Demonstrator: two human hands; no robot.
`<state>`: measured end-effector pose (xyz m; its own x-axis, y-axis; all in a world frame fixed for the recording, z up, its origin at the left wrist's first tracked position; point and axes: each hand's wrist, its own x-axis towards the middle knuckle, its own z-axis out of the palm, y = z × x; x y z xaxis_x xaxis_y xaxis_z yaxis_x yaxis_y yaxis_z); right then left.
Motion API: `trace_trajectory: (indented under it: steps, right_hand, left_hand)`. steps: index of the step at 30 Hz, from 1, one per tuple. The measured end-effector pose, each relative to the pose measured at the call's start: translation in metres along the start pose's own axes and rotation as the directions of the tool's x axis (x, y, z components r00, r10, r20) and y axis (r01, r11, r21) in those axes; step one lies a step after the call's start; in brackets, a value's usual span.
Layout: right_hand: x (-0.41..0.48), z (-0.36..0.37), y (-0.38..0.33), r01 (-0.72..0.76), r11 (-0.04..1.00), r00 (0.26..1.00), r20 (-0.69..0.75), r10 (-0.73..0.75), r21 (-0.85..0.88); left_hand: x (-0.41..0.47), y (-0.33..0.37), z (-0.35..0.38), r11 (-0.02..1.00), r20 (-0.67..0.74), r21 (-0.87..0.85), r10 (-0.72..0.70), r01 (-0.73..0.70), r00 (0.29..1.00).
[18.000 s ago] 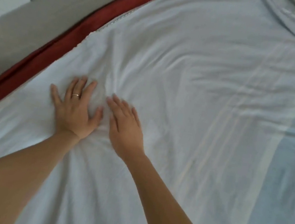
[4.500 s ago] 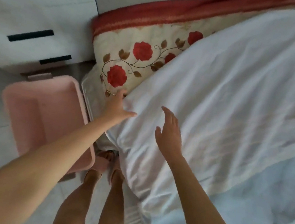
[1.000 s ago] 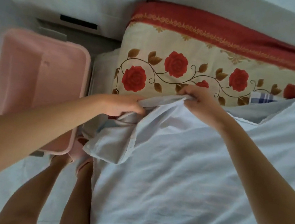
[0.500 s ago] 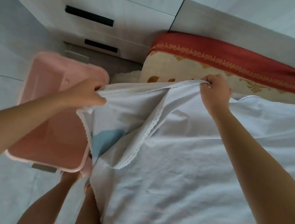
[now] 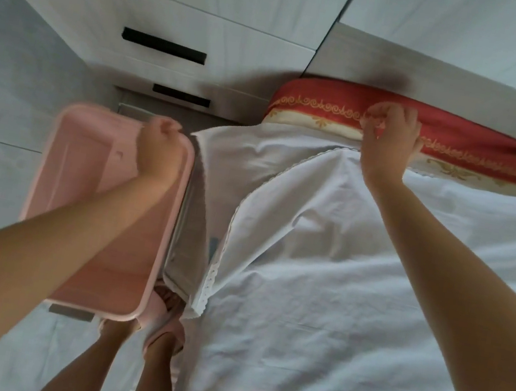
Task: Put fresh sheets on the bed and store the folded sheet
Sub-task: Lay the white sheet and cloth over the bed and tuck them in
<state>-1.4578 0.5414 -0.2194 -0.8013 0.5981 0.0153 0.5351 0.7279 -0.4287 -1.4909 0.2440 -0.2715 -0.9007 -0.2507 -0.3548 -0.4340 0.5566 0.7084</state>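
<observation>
Left hand (image 5: 154,152), right hand (image 5: 389,142) farther apart, grips curled, hold on sheet (image 5: 322,274) hidden.

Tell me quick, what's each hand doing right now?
Left hand: closed, seemingly pinching the white sheet at its corner.
Right hand: closed, gripping the white sheet's top edge over the mattress.

The white sheet (image 5: 338,277) lies creased over the mattress (image 5: 495,156), whose cream side and red, gold-patterned band show only along the far edge. The sheet's far hem is stretched between the left hand (image 5: 158,151), fisted at its far-left corner, and the right hand (image 5: 388,142), curled round it at the red band. A lace-trimmed edge (image 5: 231,225) runs diagonally toward the near left, and the flap beyond it hangs down the bed's left side.
</observation>
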Motion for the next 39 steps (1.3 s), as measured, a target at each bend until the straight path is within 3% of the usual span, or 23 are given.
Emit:
trace_trajectory:
  steps: [2,4,5,8,12,14,17,23,30,33,37,39]
  right_hand:
    - [-0.004,-0.001,0.0,0.112,0.989,0.994,0.002,-0.113,0.093]
    - [-0.012,-0.001,0.008,0.243,0.965,0.951,0.174,-0.257,0.094]
    - [-0.017,-0.002,0.014,0.294,0.954,0.911,0.283,-0.3,0.063]
    - [-0.026,-0.007,0.025,0.404,0.914,0.816,0.467,-0.34,-0.042]
    - [-0.025,-0.014,0.023,0.59,0.801,0.777,0.34,-0.53,-0.099]
    - [-0.023,-0.01,0.019,0.622,0.773,0.746,0.393,-0.537,-0.125]
    - [-0.019,0.001,0.016,0.533,0.827,0.781,0.48,-0.4,-0.178]
    - [-0.002,0.002,0.007,0.337,0.936,0.864,0.43,-0.263,-0.104]
    - [0.007,0.015,0.002,0.23,0.968,0.851,0.504,-0.15,-0.101]
    - [-0.001,0.013,0.007,0.288,0.953,0.84,0.503,-0.203,-0.096]
    - [0.002,-0.001,0.017,0.372,0.897,0.837,0.504,-0.214,-0.237]
    - [0.008,-0.009,0.018,0.345,0.901,0.828,0.538,-0.159,-0.265]
  left_hand:
    - [-0.032,0.013,0.014,0.982,0.255,-0.029,0.189,-0.187,0.948]
    - [-0.064,0.021,0.025,0.967,0.523,-0.025,0.23,-0.255,0.821]
    - [-0.076,0.021,0.03,0.96,0.59,0.005,0.225,-0.282,0.776]
    - [-0.087,0.013,0.039,0.945,0.553,0.035,0.253,-0.325,0.794]
    - [-0.084,0.01,0.037,0.94,0.461,-0.073,0.328,-0.333,0.824]
    - [-0.078,0.01,0.034,0.926,0.398,-0.092,0.372,-0.367,0.839]
    - [-0.058,0.011,0.034,0.888,0.366,-0.105,0.454,-0.448,0.812]
    - [-0.034,0.012,0.047,0.901,0.387,-0.129,0.43,-0.414,0.815]
    - [-0.028,0.008,0.067,0.947,0.385,-0.118,0.322,-0.3,0.865]
    - [-0.023,0.022,0.07,0.881,0.363,-0.119,0.467,-0.457,0.806]
    - [-0.008,0.048,0.07,0.662,0.481,-0.019,0.663,-0.75,0.574]
    - [-0.004,0.063,0.071,0.594,0.535,0.024,0.672,-0.804,0.512]
